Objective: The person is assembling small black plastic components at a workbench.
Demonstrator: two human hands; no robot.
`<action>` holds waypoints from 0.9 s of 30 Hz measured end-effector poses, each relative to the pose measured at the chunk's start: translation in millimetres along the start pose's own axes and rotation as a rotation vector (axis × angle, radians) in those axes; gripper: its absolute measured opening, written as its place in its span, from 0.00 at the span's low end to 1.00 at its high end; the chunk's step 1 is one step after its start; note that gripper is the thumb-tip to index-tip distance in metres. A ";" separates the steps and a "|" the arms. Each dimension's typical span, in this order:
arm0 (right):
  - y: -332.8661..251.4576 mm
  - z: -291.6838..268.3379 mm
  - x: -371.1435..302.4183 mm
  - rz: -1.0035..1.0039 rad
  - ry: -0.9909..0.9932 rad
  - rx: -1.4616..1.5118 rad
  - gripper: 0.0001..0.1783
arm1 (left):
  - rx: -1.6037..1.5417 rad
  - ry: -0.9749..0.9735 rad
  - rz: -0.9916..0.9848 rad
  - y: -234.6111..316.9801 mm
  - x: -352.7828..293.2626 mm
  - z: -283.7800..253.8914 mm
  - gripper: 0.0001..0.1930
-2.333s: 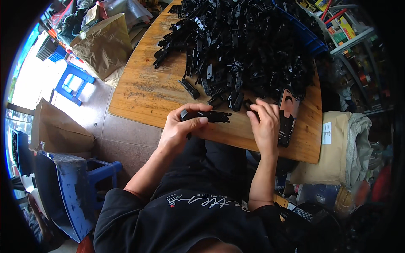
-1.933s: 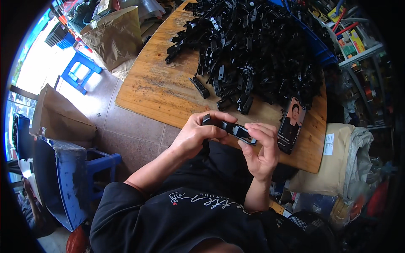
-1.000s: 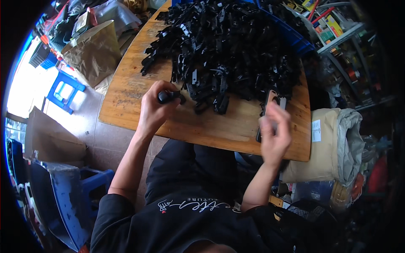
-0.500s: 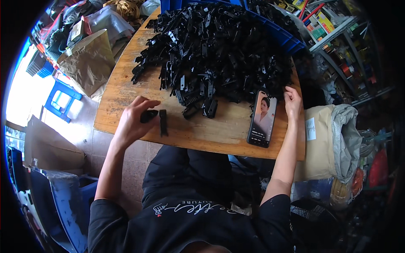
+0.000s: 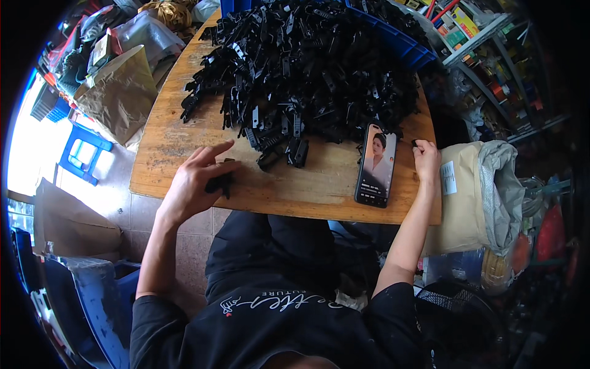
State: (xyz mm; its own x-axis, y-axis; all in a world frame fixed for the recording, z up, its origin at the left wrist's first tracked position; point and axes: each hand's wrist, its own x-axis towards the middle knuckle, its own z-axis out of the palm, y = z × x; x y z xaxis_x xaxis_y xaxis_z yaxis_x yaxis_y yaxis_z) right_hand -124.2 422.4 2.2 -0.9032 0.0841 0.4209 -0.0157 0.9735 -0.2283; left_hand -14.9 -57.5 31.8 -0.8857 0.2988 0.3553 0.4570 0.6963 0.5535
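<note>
A large heap of small black plastic parts [image 5: 307, 67] covers the far half of the wooden table [image 5: 307, 197]. Near the table's left front edge, my left hand [image 5: 195, 181] curls around a dark black part [image 5: 220, 183], its index finger stretched out toward the heap. The palm hides much of what lies under it. At the right edge my right hand [image 5: 426, 162] is closed, with a small black piece [image 5: 416, 143] at its fingertips. Between the hands, nearer the right one, a phone [image 5: 375, 165] with a lit screen lies on the table.
A blue crate [image 5: 393, 37] stands behind the heap. Paper sacks [image 5: 470, 190] lean at the table's right, beside shelving [image 5: 479, 46]. On the left are a brown paper bag [image 5: 120, 89], a blue stool [image 5: 86, 150] and blue bins [image 5: 101, 307].
My left hand has come down over the separate black part that stood beside it. My right hand has drawn slightly toward me, and a small black piece now shows at its fingertips.
</note>
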 end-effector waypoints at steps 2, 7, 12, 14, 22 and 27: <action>3.1 -1.7 -2.9 -0.042 0.010 -0.002 0.07 | 0.043 -0.124 0.060 -3.2 2.4 1.0 0.19; -13.2 -14.3 -21.4 0.398 -0.072 0.908 0.06 | 0.043 -0.157 0.003 -13.9 -2.6 1.8 0.20; -24.9 -27.1 -38.2 0.481 0.098 1.105 0.06 | -0.041 -0.081 -0.066 -15.6 -3.8 3.9 0.18; -38.9 -35.1 -46.2 0.445 0.244 1.278 0.07 | -0.069 -0.110 -0.074 -16.0 -3.7 4.5 0.17; -184.1 -12.7 -87.9 0.019 -0.149 1.070 0.09 | -0.787 0.067 -0.362 6.7 -3.1 24.7 0.16; -208.1 -11.1 -92.4 0.109 -0.096 0.899 0.11 | -0.999 0.011 -0.562 23.6 -2.0 31.2 0.16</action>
State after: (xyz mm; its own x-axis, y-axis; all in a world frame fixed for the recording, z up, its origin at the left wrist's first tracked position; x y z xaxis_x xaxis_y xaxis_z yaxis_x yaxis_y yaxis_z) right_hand -32.8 214.4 20.6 -0.9505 0.1090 0.2909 -0.2201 0.4248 -0.8781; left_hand -4.9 -21.3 20.6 -0.9867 0.1003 -0.1276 -0.1377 -0.1011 0.9853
